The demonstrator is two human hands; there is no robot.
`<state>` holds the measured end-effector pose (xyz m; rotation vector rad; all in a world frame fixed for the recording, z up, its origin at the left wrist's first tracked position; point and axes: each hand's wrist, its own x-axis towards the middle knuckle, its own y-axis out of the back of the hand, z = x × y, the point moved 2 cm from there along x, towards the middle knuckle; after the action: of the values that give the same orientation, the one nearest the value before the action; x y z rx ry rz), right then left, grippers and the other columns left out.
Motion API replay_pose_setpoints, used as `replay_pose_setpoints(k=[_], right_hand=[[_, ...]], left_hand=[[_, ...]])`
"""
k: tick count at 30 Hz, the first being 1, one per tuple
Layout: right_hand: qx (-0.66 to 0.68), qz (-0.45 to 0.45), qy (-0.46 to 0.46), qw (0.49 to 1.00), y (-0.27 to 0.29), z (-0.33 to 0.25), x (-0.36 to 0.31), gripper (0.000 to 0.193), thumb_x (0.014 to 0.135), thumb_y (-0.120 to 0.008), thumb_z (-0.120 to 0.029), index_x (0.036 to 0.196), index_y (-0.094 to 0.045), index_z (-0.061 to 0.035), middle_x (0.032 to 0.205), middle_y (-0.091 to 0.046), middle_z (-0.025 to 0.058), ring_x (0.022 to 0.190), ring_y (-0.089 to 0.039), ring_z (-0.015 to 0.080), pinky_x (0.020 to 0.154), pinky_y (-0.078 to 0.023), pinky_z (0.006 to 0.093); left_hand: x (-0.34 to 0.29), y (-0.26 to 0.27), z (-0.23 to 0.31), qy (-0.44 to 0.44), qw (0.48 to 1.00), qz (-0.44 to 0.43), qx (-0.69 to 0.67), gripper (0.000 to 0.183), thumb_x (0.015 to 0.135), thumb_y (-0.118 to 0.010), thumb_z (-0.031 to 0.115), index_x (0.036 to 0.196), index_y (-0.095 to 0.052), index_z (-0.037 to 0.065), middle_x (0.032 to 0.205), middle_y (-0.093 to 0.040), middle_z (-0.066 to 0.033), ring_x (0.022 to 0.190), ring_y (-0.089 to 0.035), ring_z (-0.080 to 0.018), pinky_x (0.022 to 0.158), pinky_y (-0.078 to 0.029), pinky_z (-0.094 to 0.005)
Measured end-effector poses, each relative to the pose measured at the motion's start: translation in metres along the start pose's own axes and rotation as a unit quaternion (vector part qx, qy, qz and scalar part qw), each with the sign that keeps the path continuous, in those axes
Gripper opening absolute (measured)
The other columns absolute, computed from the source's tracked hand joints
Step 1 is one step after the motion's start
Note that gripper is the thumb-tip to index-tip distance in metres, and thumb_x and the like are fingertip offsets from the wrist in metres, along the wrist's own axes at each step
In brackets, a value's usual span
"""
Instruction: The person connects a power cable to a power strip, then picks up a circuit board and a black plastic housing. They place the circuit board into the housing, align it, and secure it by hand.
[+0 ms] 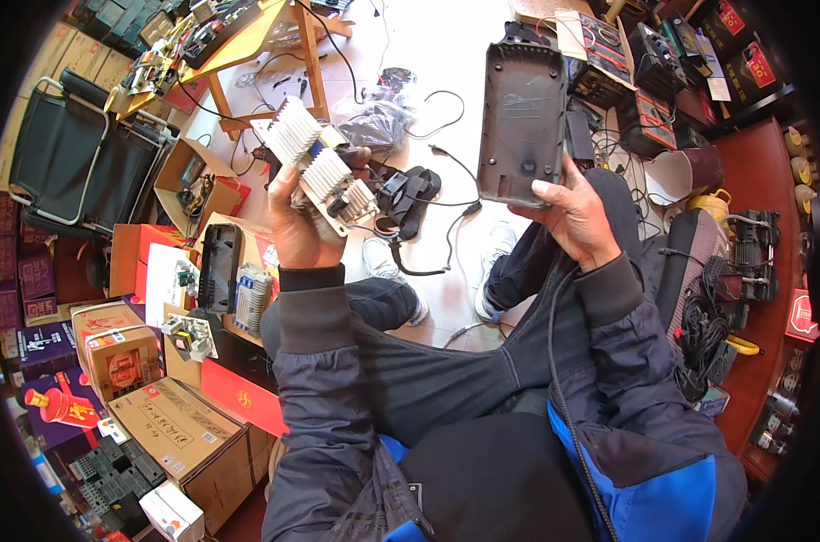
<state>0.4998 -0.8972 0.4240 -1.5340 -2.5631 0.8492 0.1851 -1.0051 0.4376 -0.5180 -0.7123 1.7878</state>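
My left hand [303, 221] is closed around a circuit board with silver finned heatsinks [324, 172], held up and tilted over the floor. Components and a small blue part show between the heatsinks. In my right hand [575, 215] is a black rectangular plastic case half [522, 122], gripped at its near end with the thumb on the rim. Its hollow, scuffed inside faces me, with small round posts near the corners. The board and the case half are well apart. Part of my left fingers is hidden behind the board.
Cables and a black adapter [408, 194] lie on the floor ahead. Cardboard boxes [171, 425] crowd the left, with another black case half [218, 268] and a loose board [190, 336] on them. A wooden table [265, 36] stands far left; a red-brown cabinet [758, 181] is at right.
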Motion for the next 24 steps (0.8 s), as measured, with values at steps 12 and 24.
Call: replay_pose_setpoints(k=[12,24], right_hand=[[0.005,-0.074,-0.103,0.992,-0.012,0.018,-0.011,0.085,0.098,-0.068,-0.014,0.164,-0.016,-0.0064,0.139,-0.059,0.0147,0.115,-0.068,0.0293,0.095,-0.058,0.0535],[-0.334,0.031,0.142,0.931,0.022,-0.080,0.045,0.034,0.090,-0.075,-0.017,0.116,-0.071,0.0038,0.096,-0.074,0.0061,0.085,-0.068,0.0119,0.078,-0.052,0.0255]], left_hand=[[0.000,0.005,0.001,-0.008,1.000,0.012,-0.005,0.069,0.096,-0.059,0.049,0.145,-0.048,0.001,0.126,-0.066,-0.0229,0.115,-0.067,-0.0430,0.101,-0.055,-0.0516],[-0.003,0.003,-0.005,0.016,1.000,0.001,-0.020,0.069,0.094,-0.059,0.046,0.142,-0.050,-0.003,0.122,-0.067,-0.0309,0.114,-0.068,-0.0435,0.103,-0.055,-0.0506]])
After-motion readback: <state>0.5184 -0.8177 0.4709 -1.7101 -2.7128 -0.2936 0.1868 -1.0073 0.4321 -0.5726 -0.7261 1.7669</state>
